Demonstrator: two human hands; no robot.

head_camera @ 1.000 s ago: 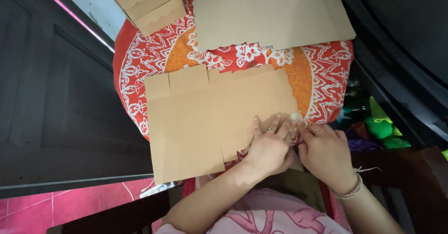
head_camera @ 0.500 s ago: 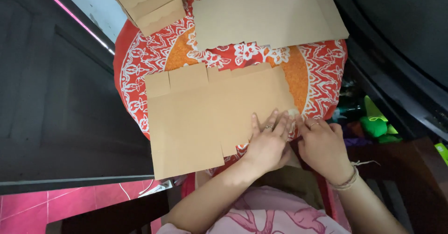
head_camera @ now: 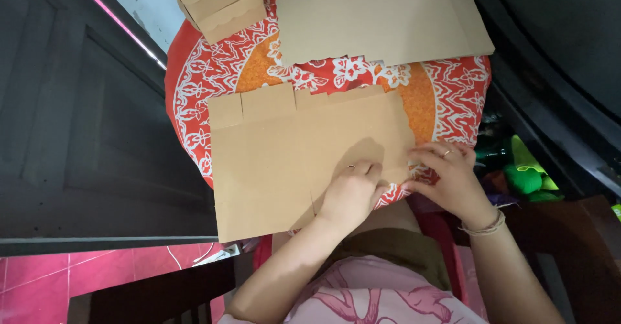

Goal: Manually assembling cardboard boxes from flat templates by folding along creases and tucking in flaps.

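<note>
While your left hand (head_camera: 352, 194) presses down on the flat brown cardboard blank (head_camera: 304, 162), its fingers are curled into a loose fist, knuckles bearing on the sheet near its nearest edge, with a ring showing on one finger. Your right hand (head_camera: 449, 178) sits just beside it at the blank's right end, fingers bent over that edge and pinching the cardboard there; a ring sits on one finger and a thin bracelet (head_camera: 485, 224) circles the wrist. So both hands are on the same sheet, left pushing, right gripping the edge.

Under your hands, the blank lies flat on a round table covered by a red, orange and white patterned cloth (head_camera: 446, 97), and its corner nearest your left elbow overhangs the table rim. Along the sheet's far side from your hands you can see cut tabs, square flaps standing apart from one another.

Beyond your hands, across a strip of bare cloth, a second flat cardboard sheet (head_camera: 381, 17) lies at the far side of the table, same plain brown, with a jagged near edge. Farther off past your left hand, a stack of folded brown boxes with scalloped edges (head_camera: 220, 0) rests at the table's far rim. No print is visible on any of the cardboard.

Off past your right hand, below the table, something bright green (head_camera: 527, 175) sits in shadow.
</note>
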